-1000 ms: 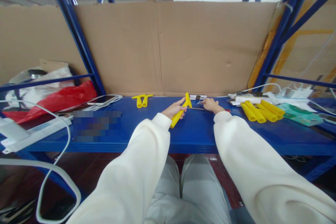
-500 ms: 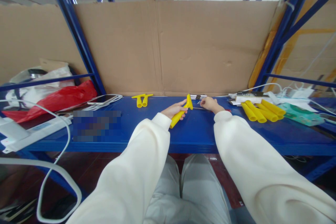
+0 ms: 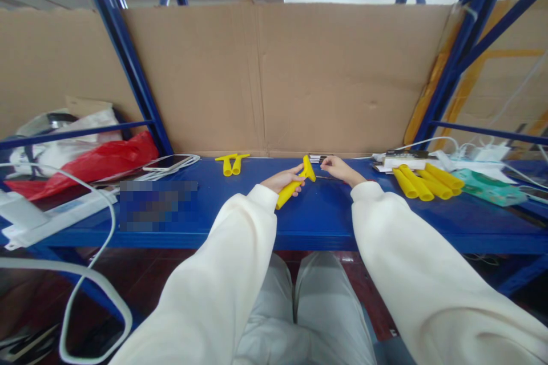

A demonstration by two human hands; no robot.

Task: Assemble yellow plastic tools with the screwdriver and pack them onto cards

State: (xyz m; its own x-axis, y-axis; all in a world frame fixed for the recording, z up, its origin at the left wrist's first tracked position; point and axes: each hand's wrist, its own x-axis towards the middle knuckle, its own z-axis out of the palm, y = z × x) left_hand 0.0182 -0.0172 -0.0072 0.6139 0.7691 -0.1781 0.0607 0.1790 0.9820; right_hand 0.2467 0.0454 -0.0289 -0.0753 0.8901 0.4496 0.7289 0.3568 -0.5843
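Observation:
My left hand [image 3: 282, 180] is wrapped around a yellow T-shaped handle [image 3: 287, 195]. Its flared head points up and away, and its round hollow grip slants down toward the table's front edge. Just to the right, my right hand [image 3: 338, 168] is held low over the table with thumb and fingertips pinched together. Whatever lies between those fingertips is too small to make out. Beneath that hand runs a thin rod [image 3: 327, 177], partly hidden. Behind it lie small dark and white items [image 3: 315, 158], partly covered by the hand.
Two yellow T-shaped pieces [image 3: 232, 165] stand at the back left of the blue table [image 3: 240, 211]. Several yellow tubes [image 3: 422, 182] lie at right beside a green packet [image 3: 488, 185]. A white power strip [image 3: 60, 217], cables and a red bag [image 3: 94, 165] occupy the left. Cardboard [image 3: 321, 80] closes the back.
My right hand has shifted a little left, closer to the head of the yellow handle. My left hand keeps its hold, with the handle barely moved.

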